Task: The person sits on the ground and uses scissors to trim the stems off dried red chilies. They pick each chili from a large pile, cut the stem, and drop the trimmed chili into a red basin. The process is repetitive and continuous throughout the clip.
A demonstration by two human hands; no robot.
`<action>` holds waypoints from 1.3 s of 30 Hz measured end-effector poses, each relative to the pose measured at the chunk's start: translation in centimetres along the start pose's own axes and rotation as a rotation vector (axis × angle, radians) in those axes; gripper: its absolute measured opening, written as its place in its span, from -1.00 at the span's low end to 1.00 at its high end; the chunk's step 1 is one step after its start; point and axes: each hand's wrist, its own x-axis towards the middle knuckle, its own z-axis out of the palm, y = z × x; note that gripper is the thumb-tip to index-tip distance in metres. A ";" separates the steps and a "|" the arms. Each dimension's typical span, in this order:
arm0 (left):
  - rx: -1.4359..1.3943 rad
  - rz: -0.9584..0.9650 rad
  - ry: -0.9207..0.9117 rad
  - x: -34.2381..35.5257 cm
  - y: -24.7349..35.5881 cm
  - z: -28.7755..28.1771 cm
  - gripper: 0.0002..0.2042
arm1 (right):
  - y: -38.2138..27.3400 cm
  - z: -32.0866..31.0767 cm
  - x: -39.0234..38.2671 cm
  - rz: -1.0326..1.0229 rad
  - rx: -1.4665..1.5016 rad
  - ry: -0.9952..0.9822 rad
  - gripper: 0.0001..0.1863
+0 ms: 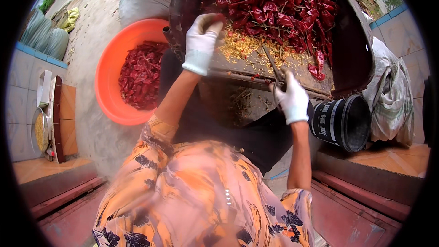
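Note:
A heap of dried red chilies [274, 7] fills the far part of a dark tub-like tray [352, 55]. Loose yellow seeds [244, 49] lie on the board [320, 84] along its near side. My left hand [200, 41], in a white glove, is closed at the tray's left side; a blurred bit of red chili shows at its fingertips. On the right, my gloved right hand [292, 95] grips a pair of scissors [270, 59], blades pointing over the seeds. To the left, an orange basin [106, 82] holds many red chili pieces [141, 75].
White sacks [146, 2] stand behind the basin, and another white sack [388, 91] is at the right. A black bucket [338, 121] lies tilted beside the tray. At far left a round pan [41, 130] of yellow bits sits by a tiled ledge [68, 114].

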 end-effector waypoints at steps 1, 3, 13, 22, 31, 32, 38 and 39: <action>-0.230 -0.102 -0.001 0.0 -0.2 -0.6 -0.91 | 1.1 -0.3 1.6 -0.026 -0.105 -0.044 -0.46; -0.605 -0.237 -0.062 -0.4 -0.9 -0.7 -0.94 | 2.1 -1.1 3.9 -0.036 -0.277 -0.064 -0.49; -1.146 -0.672 -0.254 -3.6 -3.6 0.0 -0.82 | -7.5 1.1 1.5 0.261 1.167 -0.036 -0.56; -1.041 -0.602 -0.380 -0.1 -4.6 0.6 -0.86 | -7.3 1.0 6.3 0.179 0.996 -0.261 -0.71; 0.739 0.939 -0.259 -2.8 2.9 0.8 -0.45 | -5.5 -2.0 6.2 0.008 0.838 -0.264 -0.74; 0.871 0.987 -0.408 -3.5 3.2 1.3 -0.51 | -5.6 -1.8 5.8 -0.022 0.847 -0.272 -0.74; 0.741 0.368 -0.724 -5.4 2.1 0.6 -0.65 | -6.9 -3.4 3.9 0.219 1.036 -0.511 -0.79; 0.714 0.429 -0.744 -5.5 1.6 0.7 -0.71 | -6.8 -3.4 3.7 0.215 1.053 -0.543 -0.76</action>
